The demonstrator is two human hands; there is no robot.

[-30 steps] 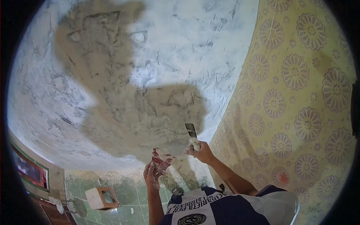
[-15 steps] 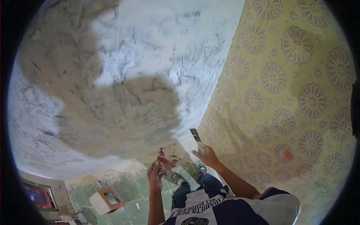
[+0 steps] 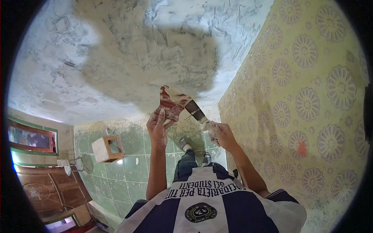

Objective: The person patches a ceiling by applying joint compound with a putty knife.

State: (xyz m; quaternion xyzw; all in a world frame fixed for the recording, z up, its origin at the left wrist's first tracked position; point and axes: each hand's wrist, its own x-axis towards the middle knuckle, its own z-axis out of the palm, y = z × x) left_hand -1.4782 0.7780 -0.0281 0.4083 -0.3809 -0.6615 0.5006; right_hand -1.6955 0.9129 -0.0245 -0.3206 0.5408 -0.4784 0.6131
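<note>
At the far left, a small window with a green and brown frame (image 3: 29,145) is sitting low in the wall, and brown wooden panelling (image 3: 50,194) is showing below it. To the right, a pale box-shaped stool with a tan, open-framed side (image 3: 101,150) is standing on a floor of worn green tiles (image 3: 134,174). Above, a large wall patched with white and grey plaster (image 3: 112,35) is curving across the view, and a broad shadow is falling on it.

Near the centre, the person's left hand (image 3: 157,130) is pinching the lower left edge of an irregular, flat red-and-white piece smeared with pale paste (image 3: 171,104), which is pointing upward in front of the plaster. Below it, two feet in striped grey sandals (image 3: 183,143) are resting on the tiles. Just right of the piece, a scraper with a dark, flat blade and a whitened handle (image 3: 197,112) is slanting up and left; its tip seems to be meeting the piece's right edge. The right hand (image 3: 222,136) is gripping the handle. At the far right, a yellow wall with mauve flower shapes (image 3: 307,105) is rising, bearing one red blotch (image 3: 302,148).
</note>
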